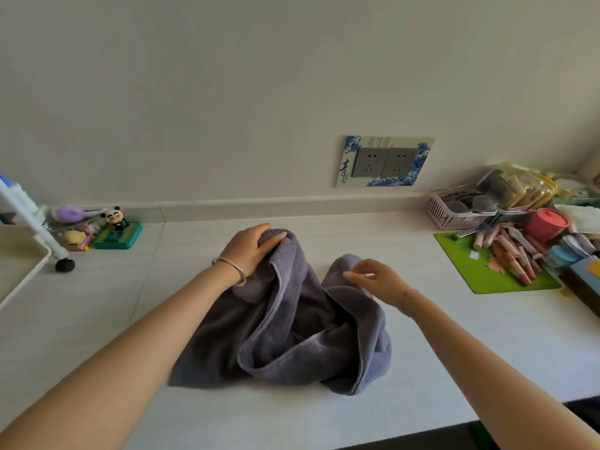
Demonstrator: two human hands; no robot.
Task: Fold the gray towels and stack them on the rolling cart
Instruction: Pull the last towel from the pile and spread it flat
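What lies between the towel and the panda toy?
Bare white table, in the head view. The left hand grips the towel on that side; the panda toy stands near the wall.

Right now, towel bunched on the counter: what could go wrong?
1. The gray towel is twisted into overlapping folds. Only the left hand clearly grips it; the right hand is blurred over a raised corner, so the fold may come out crooked.
2. Spreading it rightward could sweep the pink tubes on the green mat.
3. Its near edge lies close to the counter's front edge and might slip off.
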